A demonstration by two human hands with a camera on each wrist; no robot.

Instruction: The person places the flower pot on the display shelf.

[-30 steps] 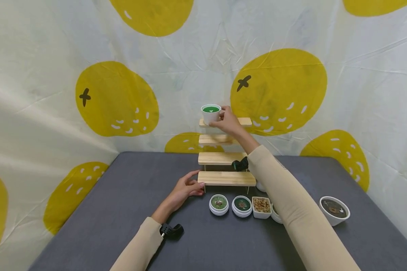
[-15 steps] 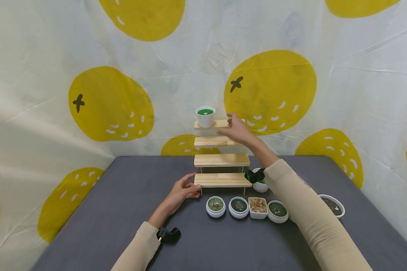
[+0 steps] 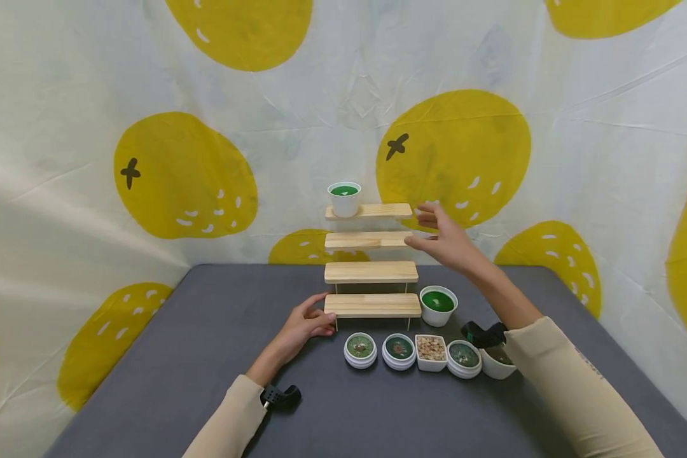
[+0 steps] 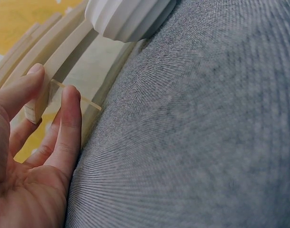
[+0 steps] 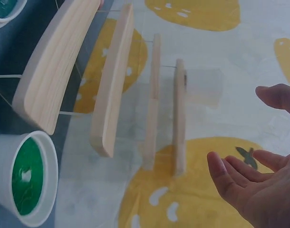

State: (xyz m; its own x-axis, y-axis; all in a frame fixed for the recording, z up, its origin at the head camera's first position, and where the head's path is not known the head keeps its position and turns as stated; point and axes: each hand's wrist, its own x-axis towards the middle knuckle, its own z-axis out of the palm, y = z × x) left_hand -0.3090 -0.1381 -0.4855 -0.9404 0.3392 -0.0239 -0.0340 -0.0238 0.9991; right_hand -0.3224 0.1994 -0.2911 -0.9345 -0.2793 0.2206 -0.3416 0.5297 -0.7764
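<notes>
A wooden tiered stand (image 3: 372, 273) with stepped boards stands at the centre. My left hand (image 3: 298, 327) holds the left end of its lowest board (image 3: 372, 306), thumb and fingers around the edge, as the left wrist view (image 4: 40, 185) of the hand also shows. On the top board (image 3: 386, 210), at its left end, sits a white cup with a green surface (image 3: 345, 202). My right hand (image 3: 449, 242) is off the right ends of the upper boards, its fingers spread and holding nothing. A second white cup with a green surface (image 3: 437, 306) stands right of the lowest board.
Before the stand, small white pots line the grey table (image 3: 206, 356): one green-topped (image 3: 360, 350), one dark green (image 3: 399, 352), a square dish of brown bits (image 3: 431, 352), another dark-topped pot (image 3: 464, 359). A white bowl (image 3: 495, 367) is partly hidden by the right wrist's camera.
My right hand has let go of the green-surfaced cup, leaving it on the top board, and has drawn away right and down. The left hand keeps its hold on the lowest board.
</notes>
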